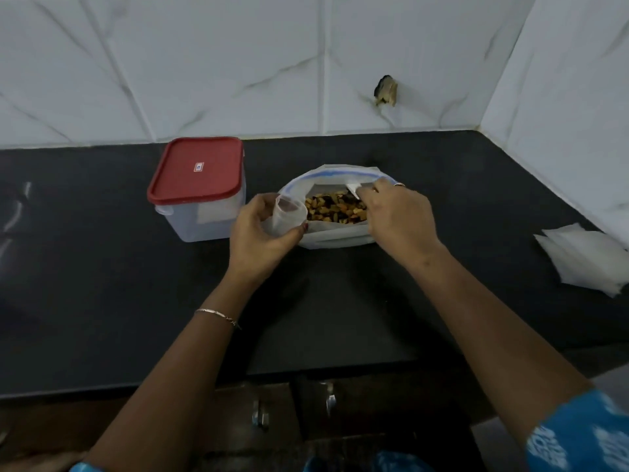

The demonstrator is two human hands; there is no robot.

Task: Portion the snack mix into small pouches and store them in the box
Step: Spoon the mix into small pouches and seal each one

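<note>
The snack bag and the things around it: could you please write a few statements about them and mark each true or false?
1. The box has its red lid on. True.
2. The left hand holds a small pouch open. True.
3. The snack bag is sealed shut. False: it is open, with the mix showing.
4. The right hand rests flat on the counter. False: it is at the bag's mouth.
5. The spare pouches lie left of the box. False: they lie far right.

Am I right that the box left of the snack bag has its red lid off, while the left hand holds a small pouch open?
Not quite. In the head view the red lid is on the box, closed. The rest holds: the box sits left of the snack bag, and the left hand holds a small pouch open.
</note>
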